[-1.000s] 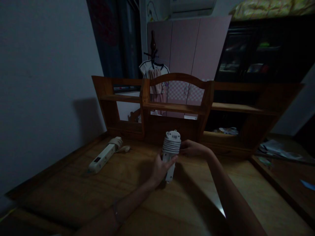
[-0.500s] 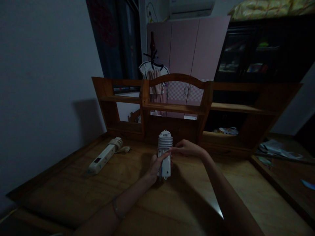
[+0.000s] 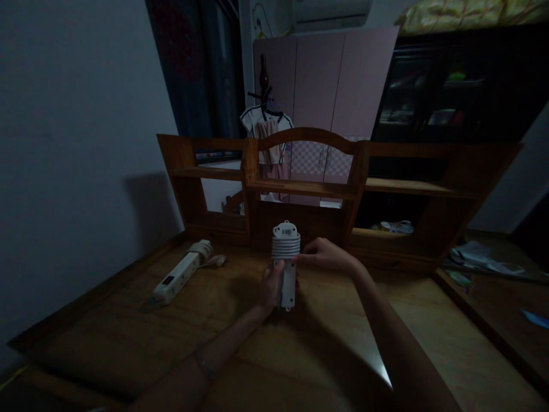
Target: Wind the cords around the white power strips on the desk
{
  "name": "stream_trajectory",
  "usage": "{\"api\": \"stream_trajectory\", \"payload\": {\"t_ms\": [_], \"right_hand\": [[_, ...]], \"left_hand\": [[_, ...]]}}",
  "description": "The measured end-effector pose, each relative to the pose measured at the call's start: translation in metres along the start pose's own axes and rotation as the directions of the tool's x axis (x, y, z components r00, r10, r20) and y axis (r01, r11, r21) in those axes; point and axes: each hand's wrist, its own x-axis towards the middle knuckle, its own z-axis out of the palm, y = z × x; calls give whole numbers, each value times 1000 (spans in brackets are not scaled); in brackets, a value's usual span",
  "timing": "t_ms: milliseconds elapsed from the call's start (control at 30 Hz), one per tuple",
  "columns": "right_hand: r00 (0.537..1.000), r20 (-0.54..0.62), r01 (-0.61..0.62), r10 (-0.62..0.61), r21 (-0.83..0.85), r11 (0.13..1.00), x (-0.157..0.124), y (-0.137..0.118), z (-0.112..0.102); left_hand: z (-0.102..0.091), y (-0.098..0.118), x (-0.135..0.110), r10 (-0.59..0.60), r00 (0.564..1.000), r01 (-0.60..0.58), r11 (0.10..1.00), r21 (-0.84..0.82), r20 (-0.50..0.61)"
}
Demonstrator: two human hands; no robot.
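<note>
A white power strip [image 3: 290,286] is held up over the desk, its underside and a label facing me. Its white cord [image 3: 286,247] is wound in several turns around the far half. My left hand [image 3: 269,286] is closed around the near half from the left, thumb on the underside just below the coil. At the coil's lower right edge, my right hand [image 3: 326,256] has its fingertips pinched on the cord. A second white power strip [image 3: 182,273] lies on the desk to the left, its own cord wrapped at the far end, plug loose beside it.
The wooden desk [image 3: 240,366] carries a shelf unit [image 3: 306,186] along its back edge. A wall [image 3: 86,143] rises on the left. Plastic bags and papers [image 3: 484,258] lie on a surface to the right. Behind stand a pink wardrobe [image 3: 319,86] and hanging clothes [image 3: 268,129].
My left thumb has shifted from lying across the strip to pointing up along it beside the coil. The strip is slightly higher in view. My right fingertips stay by the coil's lower right edge.
</note>
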Motion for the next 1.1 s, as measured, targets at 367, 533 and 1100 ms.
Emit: {"api": "stream_trajectory", "payload": {"t_ms": [367,533,1100], "right_hand": [[999,34,-19,18,28,999,-7,-14,-7],[997,83,6,-3,-41,999,-8,-13,-10],[991,5,130,-131,-138,982,-16,-48,0]], "left_hand": [[1,3,-5,182,981,-183,983,18,70],[1,1,-1,83,996,-81,995,-57,31],[-3,4,8,-69,997,71,995,-67,33]]}}
